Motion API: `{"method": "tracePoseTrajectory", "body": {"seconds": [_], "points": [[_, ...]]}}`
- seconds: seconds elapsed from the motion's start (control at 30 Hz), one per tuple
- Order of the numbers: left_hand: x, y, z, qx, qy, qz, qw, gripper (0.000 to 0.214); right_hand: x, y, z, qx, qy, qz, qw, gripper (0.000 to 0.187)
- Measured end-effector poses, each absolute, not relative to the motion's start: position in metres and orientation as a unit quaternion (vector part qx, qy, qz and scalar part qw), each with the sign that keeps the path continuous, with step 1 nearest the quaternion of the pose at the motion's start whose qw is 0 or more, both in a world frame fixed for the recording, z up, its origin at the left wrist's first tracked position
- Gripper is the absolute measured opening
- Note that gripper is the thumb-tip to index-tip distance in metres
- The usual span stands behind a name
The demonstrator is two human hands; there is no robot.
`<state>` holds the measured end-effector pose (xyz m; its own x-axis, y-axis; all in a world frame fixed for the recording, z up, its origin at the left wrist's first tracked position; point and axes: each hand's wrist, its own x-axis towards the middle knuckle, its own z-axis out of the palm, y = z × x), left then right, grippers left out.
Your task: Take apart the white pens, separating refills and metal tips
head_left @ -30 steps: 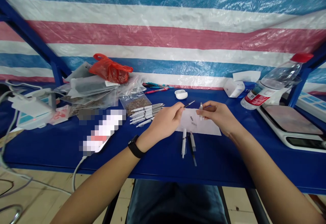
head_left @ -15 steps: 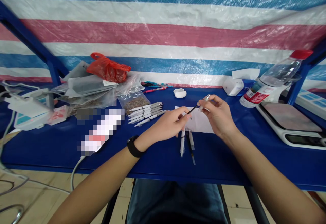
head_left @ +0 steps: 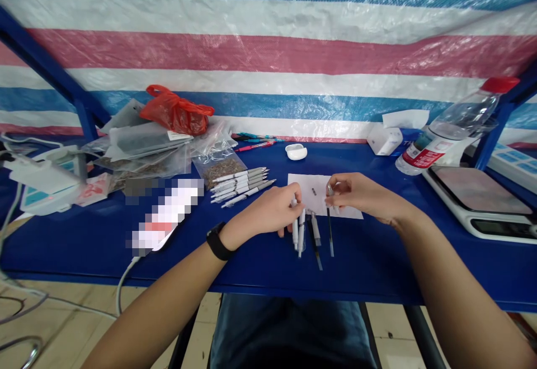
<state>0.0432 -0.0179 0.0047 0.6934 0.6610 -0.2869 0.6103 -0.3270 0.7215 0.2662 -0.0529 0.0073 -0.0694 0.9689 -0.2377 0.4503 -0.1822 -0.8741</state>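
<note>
White pen barrel (head_left: 295,233) just below white paper sheet (head_left: 308,187), touched by left hand (head_left: 264,213), grip unclear; right hand (head_left: 361,195) clenching small silver pen part (head_left: 330,190) above sheet.

Bright, even light, with wide-lens bend at the edges

Glare streaks the plastic tarp (head_left: 268,50) and the bottle (head_left: 453,117); shadows on the desk (head_left: 369,279) stay faint and soft. The desk's front edge curves toward the corners, a pixelated block (head_left: 165,215) hides one object, and the rest looks sharp.
</note>
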Motion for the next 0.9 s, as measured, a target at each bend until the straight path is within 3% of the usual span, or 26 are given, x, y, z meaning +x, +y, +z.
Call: {"method": "tracePoseTrajectory", "body": {"seconds": [0.23,0.5,0.63,0.9], "points": [[0.042,-0.018,0.003,0.826,0.378,0.024,0.417,0.014,0.264,-0.052,0.006,-0.622,-0.611,0.443,0.207,0.02],[0.043,-0.019,0.004,0.843,0.383,0.018,0.377,0.02,0.246,-0.057,0.0,-0.586,-0.748,0.252,0.183,0.024],[0.044,-0.02,0.006,0.848,0.385,0.018,0.365,0.019,0.236,-0.059,-0.003,-0.576,-0.773,0.229,0.136,0.023],[0.044,-0.018,0.0,0.862,0.375,0.023,0.339,0.021,0.241,-0.056,-0.003,-0.609,-0.755,0.207,0.126,0.028]]}}
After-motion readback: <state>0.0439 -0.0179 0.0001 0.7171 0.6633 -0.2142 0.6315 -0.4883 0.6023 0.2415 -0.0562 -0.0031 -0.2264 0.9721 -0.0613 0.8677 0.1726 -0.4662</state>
